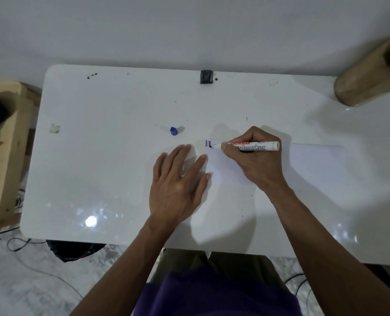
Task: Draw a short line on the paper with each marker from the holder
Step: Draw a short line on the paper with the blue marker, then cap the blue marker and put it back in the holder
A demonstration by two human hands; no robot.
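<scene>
Your right hand [253, 160] grips the marker [249, 145], its tip on the paper [303, 165] at the top left corner, beside short lines [208, 143] already drawn. Your left hand [178, 185] lies flat and open, pinning the paper's left edge. A blue cap [173, 130] sits on the desk [121, 167] left of the lines. The holder [371, 74] stands far right of the paper; I cannot tell whether any markers remain in it.

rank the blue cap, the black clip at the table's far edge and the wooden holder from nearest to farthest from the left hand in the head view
From the left hand:
1. Blue cap, just beyond the fingertips, slightly to the left.
2. Black clip, at the table's far edge, ahead and a little to the right.
3. Wooden holder, at the far right corner, past the right hand and its marker.
</scene>
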